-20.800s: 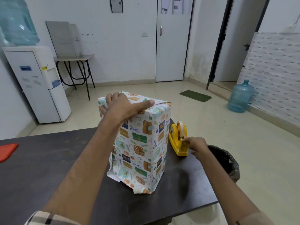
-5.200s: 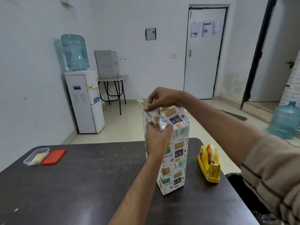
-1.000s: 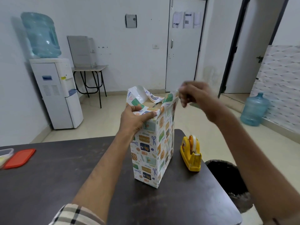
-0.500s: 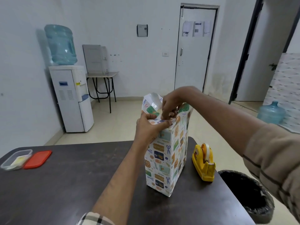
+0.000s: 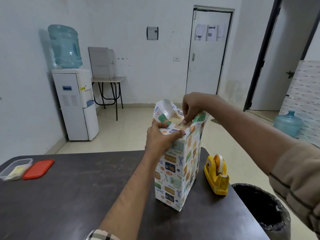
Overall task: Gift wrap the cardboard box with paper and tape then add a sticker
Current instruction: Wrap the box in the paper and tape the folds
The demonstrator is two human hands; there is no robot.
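right hand has come in from 3 o'clock of the cardboard box, where it hung a second ago, and now sits over the open top. its fingers are curled downward, fingertips bunched and pinching the wrapping paper at the top's far-right fold; whether a strip of tape lies under them cannot be told. left hand grips the near top edge of the box as before, thumb stretched across and pinning a folded flap flat, the other fingers wrapped round the left side. a loose flap of paper stands curled up at 11 o'clock of the top, and a patch of bare cardboard shows between the two hands.

the box stands upright, papered on its visible sides, near the right end of the dark tabletop. a yellow tape dispenser sits just beside it at 3 o'clock. well apart at 9 o'clock, by the tabletop's left edge, lie a clear container and a red lid, side by side. a black-lined bin stands on the floor at 4 o'clock, past the tabletop's corner.
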